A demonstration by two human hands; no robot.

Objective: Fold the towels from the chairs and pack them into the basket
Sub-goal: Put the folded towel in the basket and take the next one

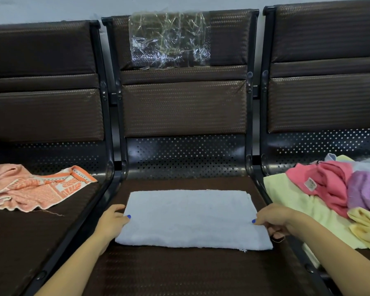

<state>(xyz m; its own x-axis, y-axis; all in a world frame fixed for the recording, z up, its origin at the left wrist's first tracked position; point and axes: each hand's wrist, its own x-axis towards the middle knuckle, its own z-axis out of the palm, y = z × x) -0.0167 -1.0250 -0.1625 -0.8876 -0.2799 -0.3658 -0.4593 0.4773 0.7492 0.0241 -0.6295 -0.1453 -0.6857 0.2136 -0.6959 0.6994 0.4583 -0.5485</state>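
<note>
The pale blue towel (192,218) lies folded on the middle chair seat (179,272), the left hand (112,221) pinching its nine o'clock edge and the right hand (273,221) its three o'clock edge, so an uneven lift could spill the folds open.

White towel (190,218) lies folded flat on middle seat (179,274). Left hand (112,223) and right hand (273,221) pinch its side edges. Orange towel (36,189) crumpled left; coloured towel pile (333,193) right.
</note>
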